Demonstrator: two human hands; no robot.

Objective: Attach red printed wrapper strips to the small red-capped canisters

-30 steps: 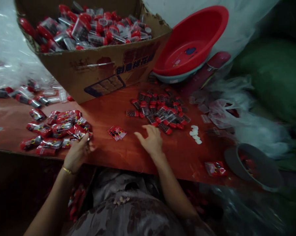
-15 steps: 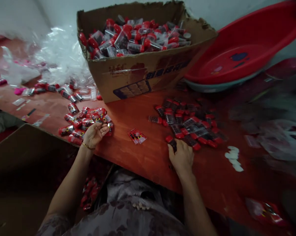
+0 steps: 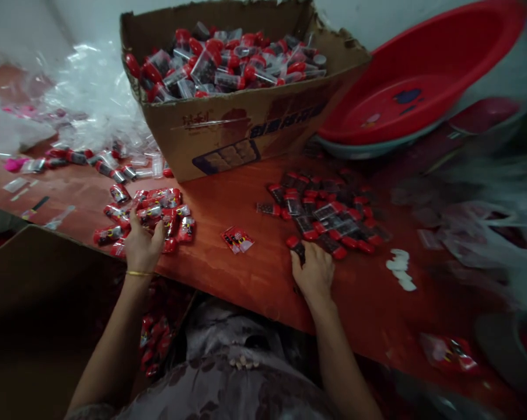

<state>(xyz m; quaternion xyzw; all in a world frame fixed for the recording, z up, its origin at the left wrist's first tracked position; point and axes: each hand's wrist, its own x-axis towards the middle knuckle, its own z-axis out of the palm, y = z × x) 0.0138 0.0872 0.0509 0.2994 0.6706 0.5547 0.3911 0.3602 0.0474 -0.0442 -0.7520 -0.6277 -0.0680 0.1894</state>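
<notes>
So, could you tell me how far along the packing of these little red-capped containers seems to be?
Done: a pile of wrapped packets lies under the left hand. In hand: the right hand rests on one red-capped container at the edge of the loose heap. Left: that heap, and a cardboard box filled with more.

On the table [image 3: 254,274], a cardboard box [image 3: 228,125] stands far, wrapped packets [image 3: 152,213] left, capped tubes [image 3: 324,213] right, a basin [image 3: 416,99] far right.
</notes>
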